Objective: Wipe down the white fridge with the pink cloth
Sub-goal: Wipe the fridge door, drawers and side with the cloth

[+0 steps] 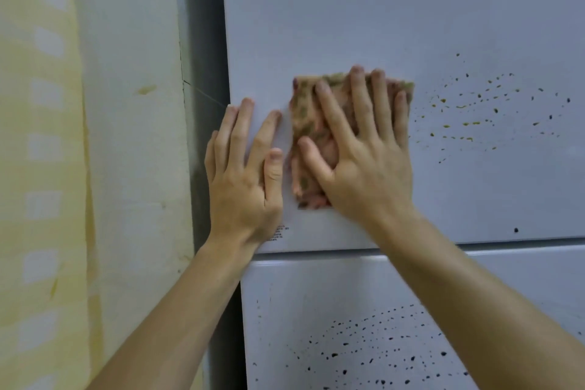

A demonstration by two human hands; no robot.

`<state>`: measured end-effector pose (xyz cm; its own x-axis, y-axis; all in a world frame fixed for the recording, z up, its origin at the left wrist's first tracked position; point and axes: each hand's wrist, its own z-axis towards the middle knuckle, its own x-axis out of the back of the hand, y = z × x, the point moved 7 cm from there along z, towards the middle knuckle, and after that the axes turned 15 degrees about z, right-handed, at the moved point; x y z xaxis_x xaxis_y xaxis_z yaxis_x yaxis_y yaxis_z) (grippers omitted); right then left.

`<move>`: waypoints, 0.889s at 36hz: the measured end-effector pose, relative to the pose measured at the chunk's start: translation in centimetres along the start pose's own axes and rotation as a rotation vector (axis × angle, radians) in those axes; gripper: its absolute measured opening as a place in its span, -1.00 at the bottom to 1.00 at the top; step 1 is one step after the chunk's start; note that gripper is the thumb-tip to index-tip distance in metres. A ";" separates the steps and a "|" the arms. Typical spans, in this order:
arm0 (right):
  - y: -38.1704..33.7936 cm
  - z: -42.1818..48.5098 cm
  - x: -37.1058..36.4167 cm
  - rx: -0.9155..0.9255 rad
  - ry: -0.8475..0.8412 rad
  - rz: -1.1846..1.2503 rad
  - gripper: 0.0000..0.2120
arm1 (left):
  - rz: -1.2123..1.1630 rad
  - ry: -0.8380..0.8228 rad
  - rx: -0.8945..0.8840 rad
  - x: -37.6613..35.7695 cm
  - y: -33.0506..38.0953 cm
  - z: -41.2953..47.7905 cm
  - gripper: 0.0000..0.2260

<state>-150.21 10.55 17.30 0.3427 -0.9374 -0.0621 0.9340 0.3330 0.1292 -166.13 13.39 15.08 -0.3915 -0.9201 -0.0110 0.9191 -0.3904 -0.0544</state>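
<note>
Two-handed job here; left hand [243, 168] spread flat on the bare fridge [348, 9] near the door's left edge, just beside the cloth [304, 123]; cloth looks soft and light, probably bunches unless pinned under a whole palm; right hand [364, 152] splayed on it, pressing; specks [474, 117] sit further right.

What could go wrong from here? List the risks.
The pink cloth under the right hand is already stained, so it may smear the yellow and dark spots to its right rather than lift them.
The left hand rests bare on the white fridge and could leave prints.
The black specks on the lower door could be missed.
</note>
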 end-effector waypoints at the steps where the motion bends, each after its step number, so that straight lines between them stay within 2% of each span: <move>1: 0.6 1.3 0.1 -0.028 0.020 -0.011 -0.35 | 0.045 0.010 -0.007 0.0 0.1 0.0 -0.55; 4: 1.7 3.3 0.2 -0.106 0.016 -0.029 -0.35 | 0.131 0.055 -0.025 0.2 0.9 0.2 -0.56; 6: 1.8 2.9 0.4 -0.095 0.018 -0.031 -0.41 | 0.134 0.089 -0.036 0.4 1.4 0.2 -0.57; 9: 2.2 -0.1 1.0 -0.091 0.014 -0.034 -0.46 | 0.123 0.083 -0.038 0.3 1.6 0.3 -0.56; 16: 4.2 -8.5 3.2 -0.044 -0.123 -0.019 -0.44 | 0.113 0.064 -0.024 0.3 2.3 0.3 -0.53; 25: 5.2 1.5 2.3 -0.089 0.036 -0.043 -0.42 | 0.150 0.076 -0.060 0.3 5.2 1.6 -0.53; 28: 5.5 4.5 1.9 -0.115 0.029 -0.041 -0.42 | 0.148 0.081 -0.025 0.5 5.8 2.6 -0.56; 32: 5.9 4.0 2.0 -0.087 0.015 -0.036 -0.44 | 0.129 0.090 -0.003 0.2 6.0 3.3 -0.64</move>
<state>-144.42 10.24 21.86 0.3098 -0.9475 -0.0798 0.9507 0.3075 0.0399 -160.52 10.72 18.02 -0.2724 -0.9561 -0.1079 0.9620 -0.2685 -0.0492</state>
